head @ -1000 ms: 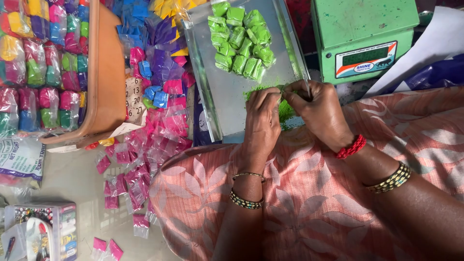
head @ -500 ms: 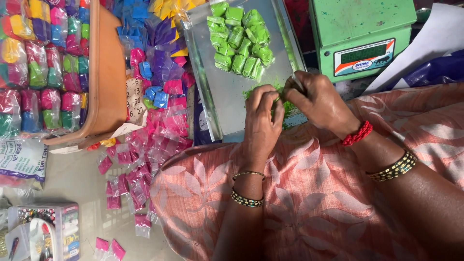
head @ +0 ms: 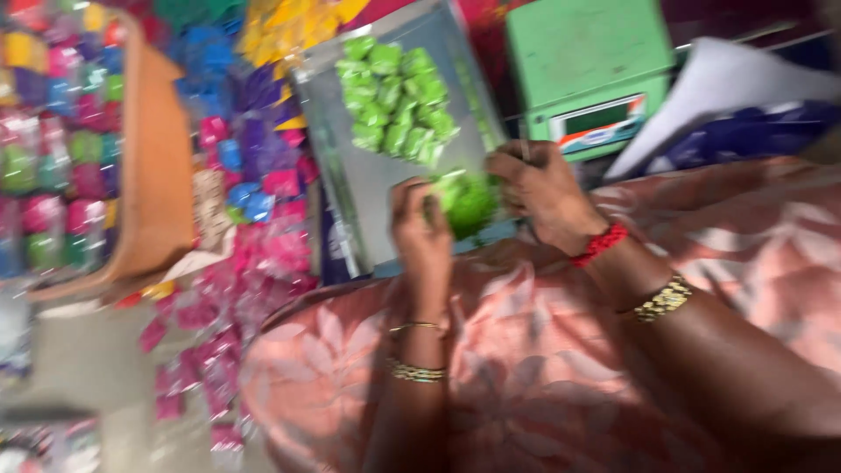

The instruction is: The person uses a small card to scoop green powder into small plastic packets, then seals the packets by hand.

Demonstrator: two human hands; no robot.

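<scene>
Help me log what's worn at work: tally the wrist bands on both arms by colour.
Red band: 1 (right wrist)
Gold bangles: 3 (1 right wrist, 2 left wrist)
Total: 4

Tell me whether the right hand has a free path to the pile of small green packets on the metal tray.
Probably yes: the right hand sits just beside the pile of small green packets, with bare metal tray between.

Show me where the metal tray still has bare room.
Tray: bare strip along its left side, between the rim and the green packets. The near end is crowded by both hands and the green bag.
</scene>
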